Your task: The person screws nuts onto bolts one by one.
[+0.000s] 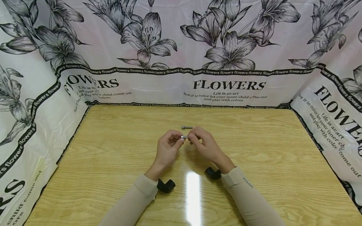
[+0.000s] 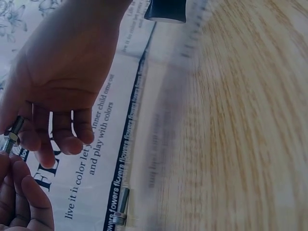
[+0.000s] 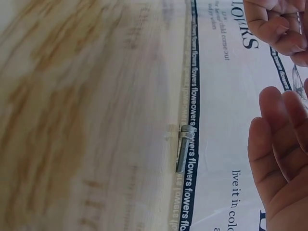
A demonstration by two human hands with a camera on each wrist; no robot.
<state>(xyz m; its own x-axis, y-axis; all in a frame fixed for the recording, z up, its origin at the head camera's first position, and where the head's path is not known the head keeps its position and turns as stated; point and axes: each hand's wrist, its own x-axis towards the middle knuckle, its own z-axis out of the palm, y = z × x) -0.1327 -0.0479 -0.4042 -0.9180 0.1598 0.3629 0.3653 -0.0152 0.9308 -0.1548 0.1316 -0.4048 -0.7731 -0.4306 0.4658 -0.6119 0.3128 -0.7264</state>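
Observation:
In the head view, my left hand (image 1: 168,149) pinches the left end of a small metal bolt (image 1: 184,137) between thumb and fingertips. My right hand (image 1: 206,144) has its thumb and index finger at the bolt's other end. The left wrist view shows a nut (image 2: 12,137) partway along the threaded shank, with the right hand (image 2: 62,91) above it and the left hand (image 2: 29,197) below. Behind the hands, a second bolt (image 1: 186,127) lies on the table; the right wrist view shows a nut (image 3: 186,135) close to its head.
The wood-grain table (image 1: 113,157) has a bright reflection in front of the hands. A flower-printed curtain (image 1: 147,88) borders its back and sides. Black wrist cameras (image 1: 166,186) sit at the inner side of both sleeves.

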